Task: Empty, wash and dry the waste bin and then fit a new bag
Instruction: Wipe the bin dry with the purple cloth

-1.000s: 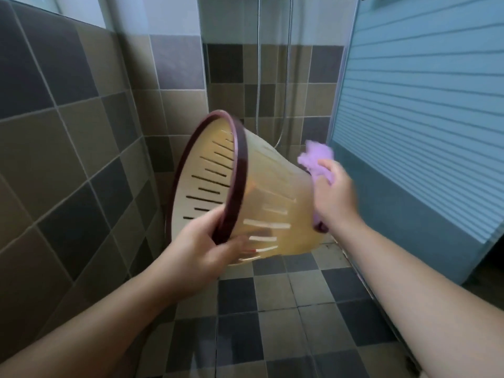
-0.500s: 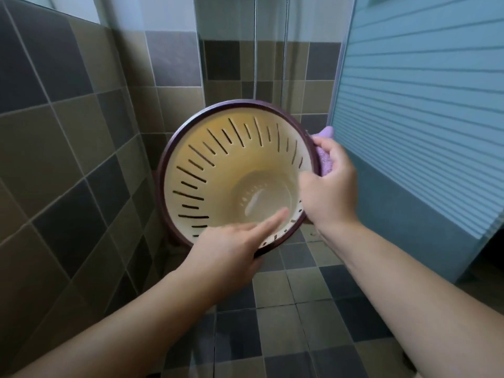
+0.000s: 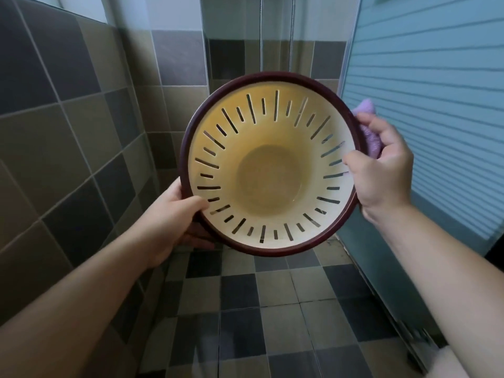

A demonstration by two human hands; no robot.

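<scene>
The left hand (image 3: pixel 174 214) grips the lower left of the bin's rim: its thumb lies inside the wall and its fingers (image 3: pixel 199 242) curl round underneath. The right hand (image 3: pixel 381 165) grips the right side of the rim, thumb inside over a slot, while its fingers pinch a crumpled lilac cleaning cloth (image 3: pixel 368 132) against the outer wall.

Between them hangs the round cream plastic waste bin with a dark maroon rim and slotted sides (image 3: pixel 268 165), held in the air at chest height, above the floor and touching nothing else.

A second ago the bin lay on its side with the mouth turned left and the right hand rubbed the cloth over its base end. Since then the bin has swung round so the mouth faces the camera full on, the left hand has slid from the near rim to the lower left, and the cloth hand has come up to the rim. The inside shows no rubbish and no bag. I judge the emptying done and the outside wiped; this looks like a check of the interior before drying it, with the new bag yet to come.

Around them: a chequered wall of brown and dark grey tiles (image 3: pixel 68 132) on the left, a floor of grey and dark tiles (image 3: pixel 245 309) below, a frosted blue-green ribbed panel (image 3: pixel 436 77) close on the right, and thin metal shower pipes (image 3: pixel 261 34) behind. The panel stands near the right hand, so a wide swing of the bin could knock it. No bag is in view.
</scene>
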